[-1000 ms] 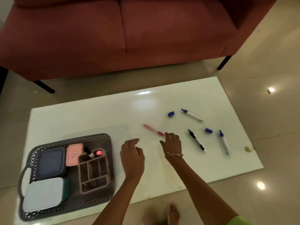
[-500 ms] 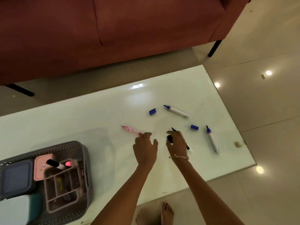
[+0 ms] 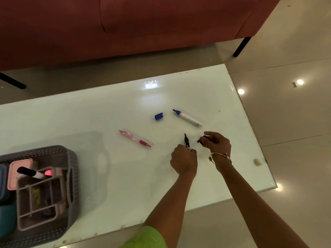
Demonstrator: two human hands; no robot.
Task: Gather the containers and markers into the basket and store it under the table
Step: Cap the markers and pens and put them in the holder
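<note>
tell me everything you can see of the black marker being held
The black marker is slim, with a dark plastic-looking barrel bearing white lettering. It is uncapped, its pointed tip aimed away toward the sofa. The left hand grips its lower end, hiding that part. The right hand, apart from it, pinches a dark piece, probably its cap.

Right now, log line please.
left hand: grips uncapped black marker | right hand: pinches dark piece, likely its cap | loose on table: blue marker, blue cap, pink pen

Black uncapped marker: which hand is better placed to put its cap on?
Right. The right hand pinches a small dark piece, probably the cap, beside the tip; the left hand grips the black marker.
</note>
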